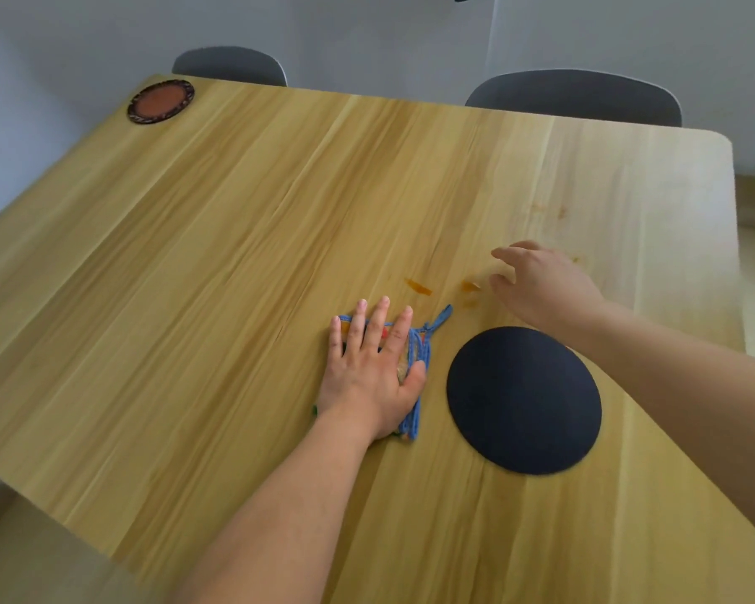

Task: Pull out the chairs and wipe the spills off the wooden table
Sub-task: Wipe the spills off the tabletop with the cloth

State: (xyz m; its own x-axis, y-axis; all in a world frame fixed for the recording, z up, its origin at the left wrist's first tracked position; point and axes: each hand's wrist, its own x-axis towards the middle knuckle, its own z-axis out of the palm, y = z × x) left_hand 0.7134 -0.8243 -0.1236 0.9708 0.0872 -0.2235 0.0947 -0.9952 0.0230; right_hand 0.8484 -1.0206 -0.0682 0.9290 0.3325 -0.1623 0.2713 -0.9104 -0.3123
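My left hand (373,364) lies flat with straight fingers on a folded cloth with blue trim (419,355), pressing it onto the wooden table (192,255). Just beyond the cloth are orange-brown spill streaks (418,287) and a smaller spot (470,286). Fainter orange marks (545,210) show further right. My right hand (541,285) hovers over the table right of the spills, fingers loosely spread and holding nothing. Two grey chairs stand at the far side, one on the left (229,65) and one on the right (574,95), pushed close to the table.
A round black mat (524,401) lies right of the cloth, under my right forearm. A round brown coaster (161,101) sits at the far left corner. A pale wall runs behind the chairs.
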